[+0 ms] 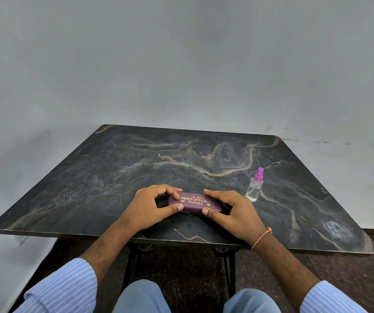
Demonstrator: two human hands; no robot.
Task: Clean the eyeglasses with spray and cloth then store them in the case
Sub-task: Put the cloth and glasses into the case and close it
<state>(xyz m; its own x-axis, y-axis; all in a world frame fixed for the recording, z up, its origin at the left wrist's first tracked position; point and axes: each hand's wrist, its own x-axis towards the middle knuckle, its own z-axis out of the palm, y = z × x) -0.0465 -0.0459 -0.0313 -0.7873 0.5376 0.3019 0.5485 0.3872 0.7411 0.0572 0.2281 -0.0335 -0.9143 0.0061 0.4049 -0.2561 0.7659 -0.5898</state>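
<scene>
A purple eyeglass case [195,203] with gold lettering lies closed on the dark marble-pattern table [136,159], near the front edge. My left hand [152,206] grips its left end, thumb on the front side and fingers over the back. My right hand [231,211] grips its right end the same way. A small clear spray bottle [255,186] with a purple cap stands upright just right of my right hand. No eyeglasses or cloth are visible.
The table's front edge [114,234] runs just below my wrists, with black metal legs [230,267] underneath. A plain grey wall [181,64] rises behind the table. My knees [141,297] sit below the edge.
</scene>
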